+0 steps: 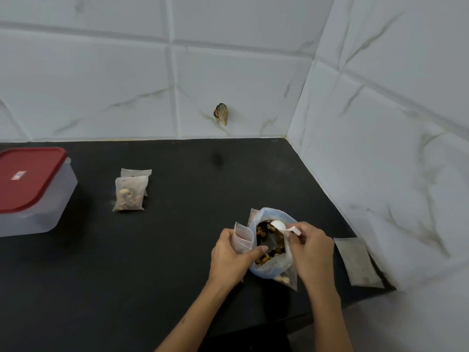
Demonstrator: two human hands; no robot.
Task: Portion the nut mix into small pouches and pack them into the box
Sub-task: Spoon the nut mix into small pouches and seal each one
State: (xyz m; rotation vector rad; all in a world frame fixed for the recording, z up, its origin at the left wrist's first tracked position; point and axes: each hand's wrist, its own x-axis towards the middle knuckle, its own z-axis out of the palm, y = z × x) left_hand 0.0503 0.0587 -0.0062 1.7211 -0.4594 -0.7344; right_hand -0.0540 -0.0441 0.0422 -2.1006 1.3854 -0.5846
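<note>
Now, from the head view, the left hand [232, 257] holds a small empty pouch [243, 238] upright, fingers curled round it, just beside the big bag [272, 246] of nuts. The right hand [311, 252] pinches a white spoon [283, 227], and its bowl sits inside the bag's open mouth. Two filled pouches [130, 191] lie well apart on the black bench [177, 237]. The box [30, 191] with a red lid stands far left. Flat pouches [356, 260] lie by the right wall.

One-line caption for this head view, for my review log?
Left hand holds an empty pouch while right hand dips a white scoop into the nut mix bag.
</note>
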